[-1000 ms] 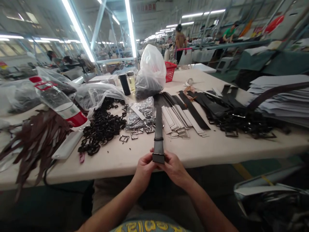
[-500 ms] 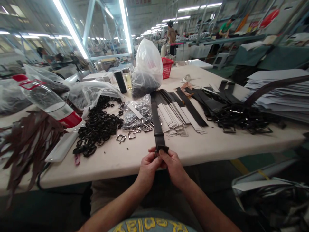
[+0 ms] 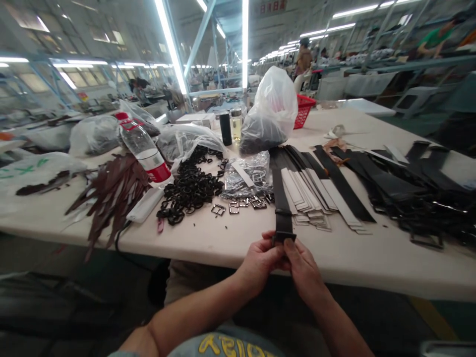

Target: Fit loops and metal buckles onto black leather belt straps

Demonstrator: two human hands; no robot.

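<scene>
At the table's front edge, my left hand [image 3: 262, 258] and my right hand [image 3: 302, 263] meet at the near end of a black belt [image 3: 281, 196]. Both hands are closed around this end, the right thumb pressing on its folded dark tip. A dark loop crosses the strap just beyond my fingers. From there the belt runs away over the table toward the pile of straps. What lies beneath my fingers is hidden. Left of the belt, several loose metal buckles [image 3: 234, 208] lie in front of a clear plastic bag [image 3: 247, 173] of buckles.
Black loops [image 3: 193, 186] are heaped left of the buckles, near a plastic bottle [image 3: 143, 146] and brown strips [image 3: 111, 193]. White-ended black straps [image 3: 307, 191] lie right of the belt, with buckled belts [image 3: 420, 193] beyond. A white bag [image 3: 270, 111] and red basket [image 3: 304, 111] stand behind.
My view has turned left, so the table and its things sit further right in the picture. Both hands keep hold of the belt end, with little change in their grip.
</scene>
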